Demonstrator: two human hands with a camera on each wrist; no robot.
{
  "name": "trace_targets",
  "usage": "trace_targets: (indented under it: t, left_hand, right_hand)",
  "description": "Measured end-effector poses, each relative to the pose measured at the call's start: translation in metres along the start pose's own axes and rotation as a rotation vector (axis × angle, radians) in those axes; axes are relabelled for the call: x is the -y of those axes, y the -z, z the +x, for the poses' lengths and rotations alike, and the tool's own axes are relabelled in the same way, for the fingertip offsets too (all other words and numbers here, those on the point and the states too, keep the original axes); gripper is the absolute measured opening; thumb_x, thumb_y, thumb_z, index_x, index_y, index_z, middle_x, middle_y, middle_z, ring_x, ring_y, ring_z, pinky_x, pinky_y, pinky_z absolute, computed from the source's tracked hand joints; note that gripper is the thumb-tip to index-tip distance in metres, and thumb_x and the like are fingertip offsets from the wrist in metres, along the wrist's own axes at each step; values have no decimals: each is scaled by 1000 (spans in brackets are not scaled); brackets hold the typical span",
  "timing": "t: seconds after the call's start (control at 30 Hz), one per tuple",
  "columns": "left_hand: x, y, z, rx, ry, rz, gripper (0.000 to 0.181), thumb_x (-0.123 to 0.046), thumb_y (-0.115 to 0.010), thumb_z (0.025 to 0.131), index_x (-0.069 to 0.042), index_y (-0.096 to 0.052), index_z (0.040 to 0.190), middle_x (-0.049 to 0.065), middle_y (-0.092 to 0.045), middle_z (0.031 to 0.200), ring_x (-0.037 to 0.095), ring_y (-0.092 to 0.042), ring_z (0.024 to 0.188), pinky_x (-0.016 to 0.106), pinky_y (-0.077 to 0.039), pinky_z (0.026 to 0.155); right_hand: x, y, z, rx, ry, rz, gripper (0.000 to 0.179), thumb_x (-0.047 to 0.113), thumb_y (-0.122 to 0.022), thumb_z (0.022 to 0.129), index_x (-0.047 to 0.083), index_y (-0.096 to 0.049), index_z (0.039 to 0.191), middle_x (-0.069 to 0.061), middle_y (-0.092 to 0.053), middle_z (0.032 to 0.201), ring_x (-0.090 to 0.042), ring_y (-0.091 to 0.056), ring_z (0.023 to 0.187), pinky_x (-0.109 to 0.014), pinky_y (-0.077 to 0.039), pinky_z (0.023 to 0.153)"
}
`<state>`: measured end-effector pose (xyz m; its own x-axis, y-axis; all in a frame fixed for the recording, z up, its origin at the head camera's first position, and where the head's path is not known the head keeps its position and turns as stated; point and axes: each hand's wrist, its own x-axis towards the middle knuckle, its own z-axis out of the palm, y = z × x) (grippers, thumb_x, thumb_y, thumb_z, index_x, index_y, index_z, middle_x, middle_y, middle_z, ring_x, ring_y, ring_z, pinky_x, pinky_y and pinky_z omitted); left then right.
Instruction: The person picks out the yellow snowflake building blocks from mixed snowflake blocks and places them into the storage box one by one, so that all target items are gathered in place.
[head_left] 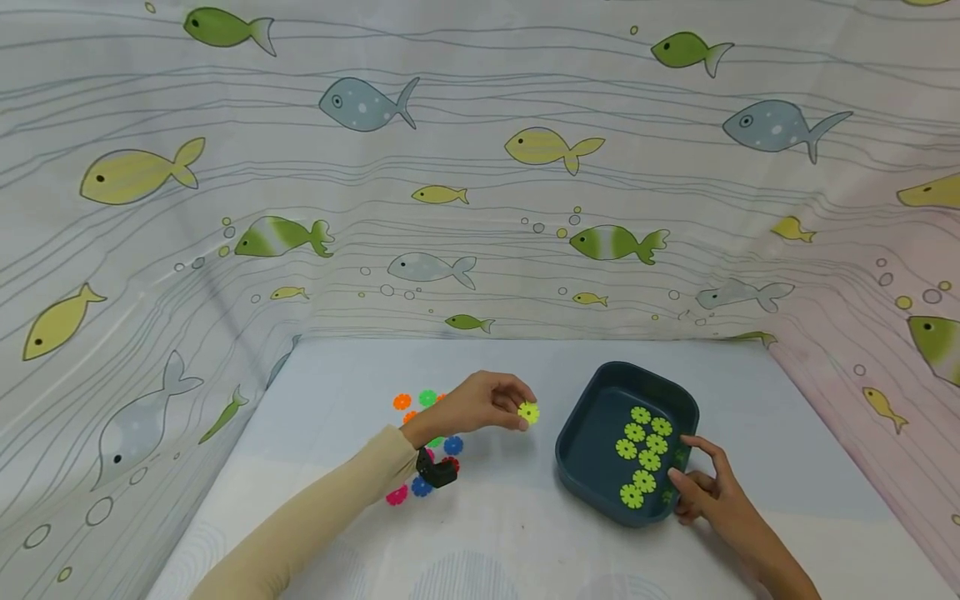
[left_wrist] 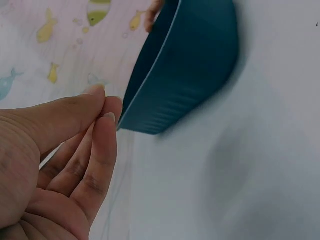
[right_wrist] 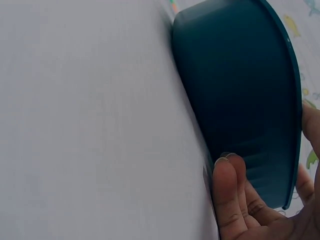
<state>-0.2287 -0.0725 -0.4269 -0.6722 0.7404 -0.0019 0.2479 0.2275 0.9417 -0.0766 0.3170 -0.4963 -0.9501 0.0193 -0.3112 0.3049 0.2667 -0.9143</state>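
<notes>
My left hand (head_left: 487, 404) pinches a yellow-green flower-shaped disc (head_left: 528, 412) between thumb and fingers, above the table just left of a dark teal container (head_left: 596, 433). In the left wrist view, the fingertips (left_wrist: 103, 107) meet and the disc itself is hidden. Several matching yellow-green discs (head_left: 648, 459) lie inside on the container's floor, toward its right side. At the container's right rim my right hand (head_left: 712, 492) grips the wall. The right wrist view shows fingers (right_wrist: 227, 192) against the container's outer side (right_wrist: 240, 90), with the thumb over the rim.
Left of the container, loose discs lie on the white table (head_left: 487, 517), among them an orange disc (head_left: 402, 402), a blue disc (head_left: 453, 445) and a pink disc (head_left: 397, 495). My left forearm covers some. Fish-printed sheeting (head_left: 480, 225) walls the back and both sides.
</notes>
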Motion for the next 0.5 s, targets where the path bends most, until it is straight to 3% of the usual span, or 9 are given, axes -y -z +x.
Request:
trace_targets:
  t: [0.3, 0.5]
  left_hand:
    - [-9, -12, 12, 13, -19, -12, 33, -11, -85, 86, -12, -72, 116, 4, -72, 104, 21, -72, 92, 34, -60, 85]
    - [-11, -19, 20, 50, -48, -45, 34, -10, -85, 86, -12, -71, 117, 7, -73, 102, 27, -73, 91, 37, -60, 83]
  right_hand:
    - [-1, 1, 0, 7, 13, 1, 64, 38, -59, 106, 39, -15, 152, -18, -64, 102, -31, -67, 82, -39, -59, 74]
    - [-1, 1, 0, 2, 21, 5, 63, 37, -59, 106, 38, -15, 151, -18, -65, 102, -30, -67, 82, -39, -59, 74]
